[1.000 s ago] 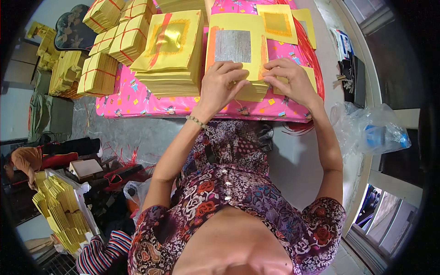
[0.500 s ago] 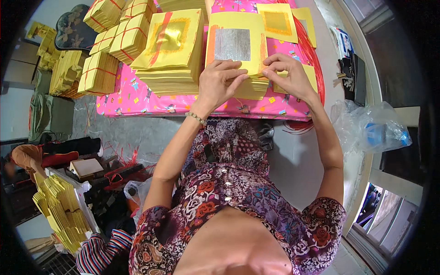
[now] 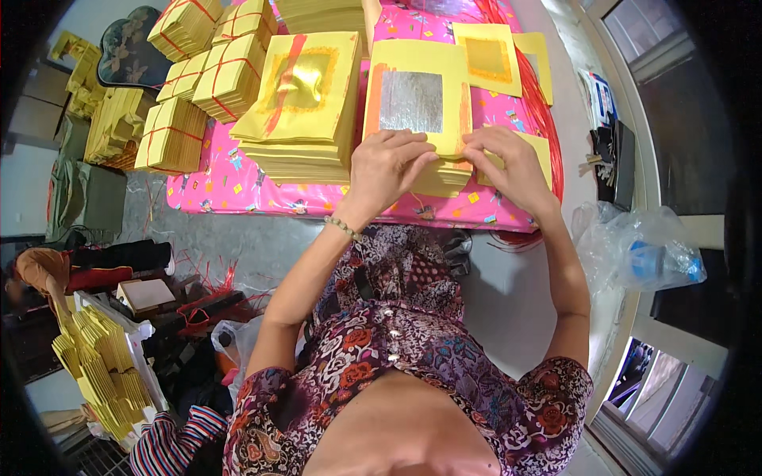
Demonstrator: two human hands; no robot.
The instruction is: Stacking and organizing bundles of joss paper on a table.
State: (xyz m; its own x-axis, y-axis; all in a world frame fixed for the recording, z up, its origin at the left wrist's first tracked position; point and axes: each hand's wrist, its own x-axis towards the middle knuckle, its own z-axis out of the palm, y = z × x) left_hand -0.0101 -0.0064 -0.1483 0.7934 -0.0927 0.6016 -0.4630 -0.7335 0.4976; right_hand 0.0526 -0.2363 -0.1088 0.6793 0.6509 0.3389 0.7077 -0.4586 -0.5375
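Yellow sheet [image 3: 458, 87] (one silver square [image 3: 413, 101]) has fingers [image 3: 407, 149] of left hand [image 3: 386, 170] and right hand [image 3: 516, 165] pinching its edge.

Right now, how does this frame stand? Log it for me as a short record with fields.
Left hand: at the near edge of the silver-square stack; fingers curled
Right hand: at that stack's near right corner, thumb below fingers
Grip: unclear for both
Left of stack: gold-square stack, then yellow bundles tied in red
Right of stack: loose sheets, red strands
Surface: pink patterned cover
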